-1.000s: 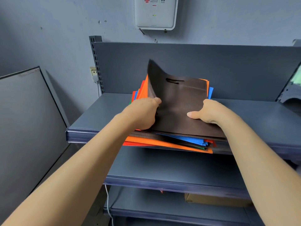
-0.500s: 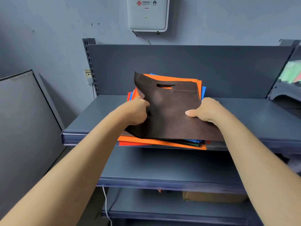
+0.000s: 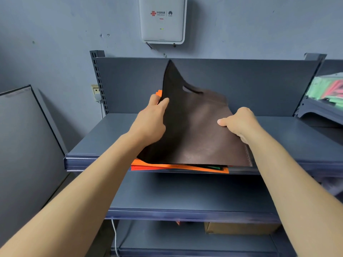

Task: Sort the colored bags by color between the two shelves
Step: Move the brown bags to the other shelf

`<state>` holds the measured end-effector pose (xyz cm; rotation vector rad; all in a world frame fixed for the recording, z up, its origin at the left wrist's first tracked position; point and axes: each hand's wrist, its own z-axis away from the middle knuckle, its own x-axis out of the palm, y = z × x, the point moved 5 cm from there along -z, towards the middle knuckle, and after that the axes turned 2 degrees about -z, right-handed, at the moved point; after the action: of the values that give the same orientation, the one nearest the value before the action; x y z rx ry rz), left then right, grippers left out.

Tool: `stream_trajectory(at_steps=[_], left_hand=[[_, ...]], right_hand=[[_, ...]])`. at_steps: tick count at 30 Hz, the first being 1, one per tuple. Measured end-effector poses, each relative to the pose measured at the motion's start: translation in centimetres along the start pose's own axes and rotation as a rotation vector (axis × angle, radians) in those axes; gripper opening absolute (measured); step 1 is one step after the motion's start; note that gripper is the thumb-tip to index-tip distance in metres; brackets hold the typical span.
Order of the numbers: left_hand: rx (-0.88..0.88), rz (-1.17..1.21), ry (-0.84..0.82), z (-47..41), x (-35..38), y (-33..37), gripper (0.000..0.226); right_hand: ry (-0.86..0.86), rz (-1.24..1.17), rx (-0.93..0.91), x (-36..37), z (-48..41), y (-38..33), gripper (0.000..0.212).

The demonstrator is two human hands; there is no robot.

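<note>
A dark brown bag (image 3: 196,130) with a cut-out handle lies on top of a stack of colored bags (image 3: 178,166) on the upper grey shelf (image 3: 104,145). My left hand (image 3: 150,121) grips the brown bag's left edge and lifts that side, so its top left corner stands up. My right hand (image 3: 239,123) pinches the bag's right edge, thumb on top. Orange, red, green and black bag edges show under the brown one at the shelf's front. Most of the stack is hidden by the brown bag.
A second shelf unit (image 3: 319,112) at the right holds green and red bags (image 3: 328,88). Lower shelves sit below, with a cardboard box (image 3: 239,228) on one. A grey panel (image 3: 24,145) leans at the left. A white router (image 3: 162,19) hangs on the wall.
The brown bag's left side has been raised again after lying nearly flat half a second ago. My left hand moved up and further back along its edge; my right hand kept its grip.
</note>
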<state>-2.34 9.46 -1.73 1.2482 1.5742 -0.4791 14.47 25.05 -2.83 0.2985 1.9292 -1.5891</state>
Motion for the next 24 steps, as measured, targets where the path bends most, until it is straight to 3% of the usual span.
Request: stream_trajectory(at_steps=[3, 10, 19, 24], left_hand=[[-0.017, 0.081, 0.123, 0.3, -1.1, 0.2, 0.066], [-0.035, 0.173, 0.292, 0.6, -3.2, -0.7, 0.067], [-0.12, 0.146, 0.476, 2.4, -6.9, -3.8, 0.073], [-0.199, 0.119, 0.49, 4.3, -8.4, -6.9, 0.082]], right_hand=[[0.032, -0.039, 0.015, -0.6, 0.3, -0.5, 0.043], [0.002, -0.138, -0.059, -0.2, 0.0, -2.6, 0.054], [0.143, -0.207, -0.389, 1.5, 2.6, -9.1, 0.037], [0.102, -0.274, -0.492, 3.9, 4.6, -12.2, 0.038]])
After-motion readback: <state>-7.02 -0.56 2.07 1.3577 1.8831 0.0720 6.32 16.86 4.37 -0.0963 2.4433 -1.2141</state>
